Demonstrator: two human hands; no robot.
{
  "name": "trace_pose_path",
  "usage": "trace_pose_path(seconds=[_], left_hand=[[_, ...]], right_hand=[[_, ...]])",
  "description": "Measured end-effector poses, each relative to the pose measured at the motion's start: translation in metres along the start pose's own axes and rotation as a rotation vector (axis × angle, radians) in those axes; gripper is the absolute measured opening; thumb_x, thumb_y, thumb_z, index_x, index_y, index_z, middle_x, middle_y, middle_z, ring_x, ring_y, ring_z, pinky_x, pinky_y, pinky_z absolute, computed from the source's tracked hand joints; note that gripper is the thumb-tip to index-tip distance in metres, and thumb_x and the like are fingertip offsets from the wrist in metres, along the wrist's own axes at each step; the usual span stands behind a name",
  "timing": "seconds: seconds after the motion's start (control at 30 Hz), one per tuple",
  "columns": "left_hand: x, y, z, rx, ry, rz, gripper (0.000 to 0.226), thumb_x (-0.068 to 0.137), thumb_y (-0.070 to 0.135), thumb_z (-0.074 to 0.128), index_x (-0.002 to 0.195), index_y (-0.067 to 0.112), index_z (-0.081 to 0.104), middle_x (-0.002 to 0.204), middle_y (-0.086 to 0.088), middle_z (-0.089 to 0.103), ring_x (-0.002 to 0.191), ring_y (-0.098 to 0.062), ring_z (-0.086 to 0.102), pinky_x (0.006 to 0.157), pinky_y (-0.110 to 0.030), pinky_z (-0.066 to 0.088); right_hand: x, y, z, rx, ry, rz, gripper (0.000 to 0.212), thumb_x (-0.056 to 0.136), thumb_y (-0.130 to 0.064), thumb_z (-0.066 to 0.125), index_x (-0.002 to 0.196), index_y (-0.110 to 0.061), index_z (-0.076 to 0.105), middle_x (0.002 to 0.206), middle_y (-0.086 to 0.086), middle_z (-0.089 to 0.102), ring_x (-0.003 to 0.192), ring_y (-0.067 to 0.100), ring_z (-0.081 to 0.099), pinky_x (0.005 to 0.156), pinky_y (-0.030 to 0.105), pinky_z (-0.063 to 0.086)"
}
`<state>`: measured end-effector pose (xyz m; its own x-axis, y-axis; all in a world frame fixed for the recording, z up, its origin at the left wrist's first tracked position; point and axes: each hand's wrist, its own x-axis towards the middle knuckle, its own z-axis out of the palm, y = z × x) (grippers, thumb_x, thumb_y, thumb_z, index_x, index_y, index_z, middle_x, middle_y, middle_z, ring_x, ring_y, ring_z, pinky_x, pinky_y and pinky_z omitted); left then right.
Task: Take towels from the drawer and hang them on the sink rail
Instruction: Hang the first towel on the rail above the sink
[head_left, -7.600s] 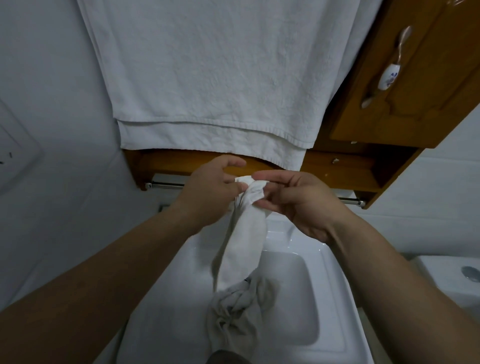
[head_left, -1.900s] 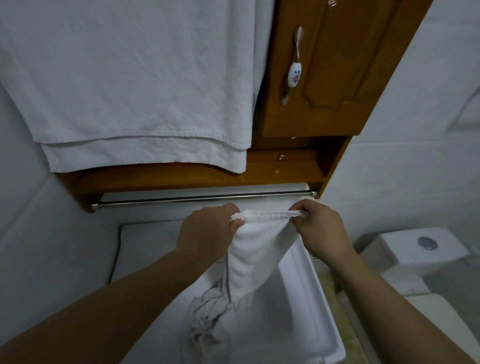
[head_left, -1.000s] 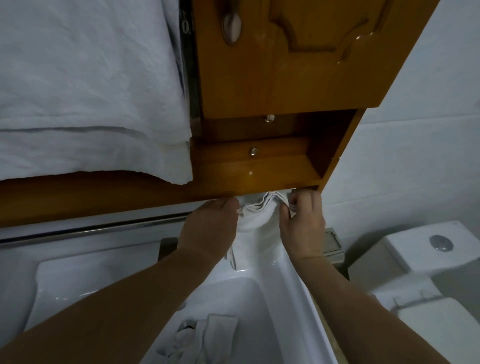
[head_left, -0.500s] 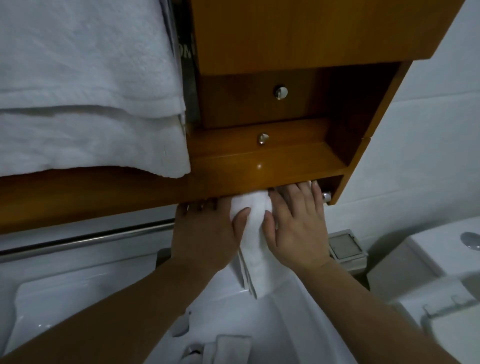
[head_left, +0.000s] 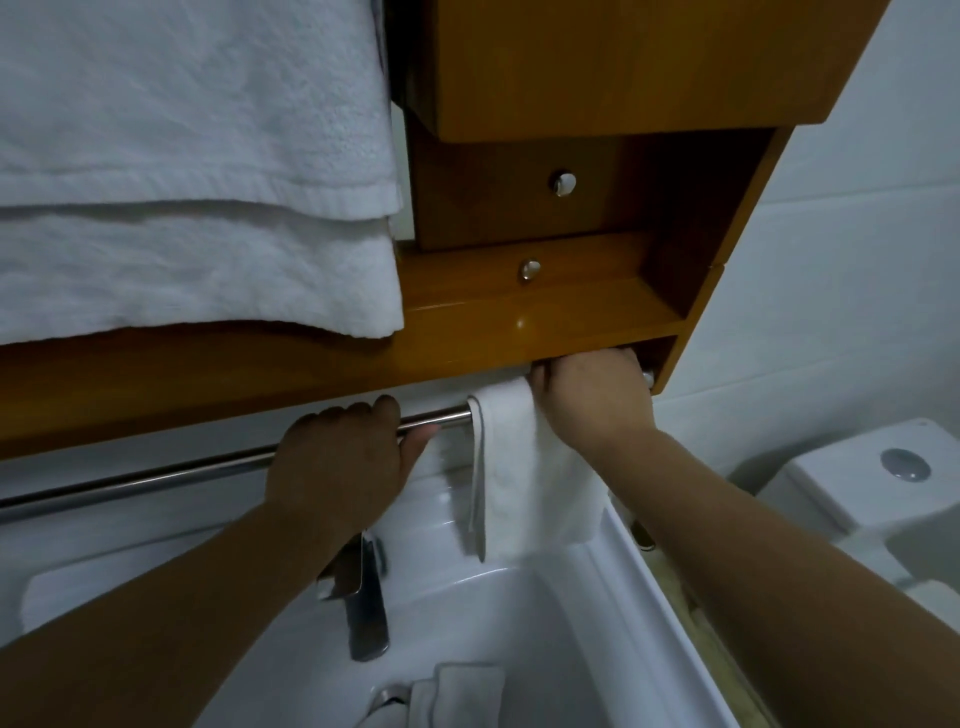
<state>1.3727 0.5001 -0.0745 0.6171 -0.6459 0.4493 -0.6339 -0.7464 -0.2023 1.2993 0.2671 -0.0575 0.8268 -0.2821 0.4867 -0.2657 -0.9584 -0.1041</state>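
Note:
A small white towel (head_left: 519, 467) hangs folded over the right end of the steel rail (head_left: 156, 475) under the wooden shelf. My right hand (head_left: 592, 400) is at the towel's top right edge. Its fingers curl over the towel and rail, with the tips hidden under the shelf. My left hand (head_left: 337, 457) grips the bare rail just left of the towel, fingers over the top and thumb beneath. More crumpled white towel (head_left: 457, 691) lies in the sink basin (head_left: 597, 597) below.
A wooden cabinet (head_left: 571, 62) with small knobbed drawers (head_left: 530, 270) sits right above the rail. A large white towel (head_left: 182, 156) hangs at the upper left. The chrome faucet (head_left: 363, 597) stands under my left wrist. A white toilet tank (head_left: 883, 478) is at the right.
The towel has gone from held bunched between both hands to draped over the rail. My left hand has slid left onto the bare rail. My right hand has moved to the towel's right side.

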Motion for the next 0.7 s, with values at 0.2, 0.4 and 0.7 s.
trace_pose_path(seconds=[0.2, 0.4, 0.7], left_hand=[[0.0, -0.002, -0.001, -0.026, 0.016, 0.01, 0.051, 0.093, 0.059, 0.044, 0.063, 0.02, 0.035, 0.045, 0.007, 0.021, 0.036, -0.007, 0.011, 0.047, -0.017, 0.008], [-0.001, -0.003, 0.006, -0.04, 0.044, 0.011, 0.054, 0.092, 0.064, 0.034, 0.064, 0.019, 0.037, 0.046, 0.002, 0.032, 0.036, -0.016, 0.025, 0.047, -0.021, 0.015], [-0.002, -0.006, 0.014, -0.004, 0.101, 0.046, 0.057, 0.095, 0.064, 0.034, 0.063, 0.017, 0.04, 0.047, 0.001, 0.027, 0.038, -0.016, 0.024, 0.047, -0.023, 0.018]], right_hand=[[-0.026, -0.001, 0.019, 0.041, 0.144, -0.163, 0.051, 0.104, -0.05, 0.037, 0.085, -0.014, 0.069, 0.08, 0.007, 0.066, 0.078, 0.029, 0.059, 0.078, 0.039, 0.044], [-0.018, -0.025, 0.009, -0.098, -0.008, -0.1, 0.068, 0.094, -0.074, 0.024, 0.078, -0.021, 0.063, 0.079, 0.001, 0.067, 0.081, 0.024, 0.062, 0.086, 0.039, 0.042], [0.007, -0.027, 0.011, 0.041, 0.025, -0.04, 0.034, 0.095, -0.029, 0.048, 0.063, -0.019, 0.053, 0.053, 0.0, 0.047, 0.051, 0.027, 0.053, 0.057, 0.032, 0.036]])
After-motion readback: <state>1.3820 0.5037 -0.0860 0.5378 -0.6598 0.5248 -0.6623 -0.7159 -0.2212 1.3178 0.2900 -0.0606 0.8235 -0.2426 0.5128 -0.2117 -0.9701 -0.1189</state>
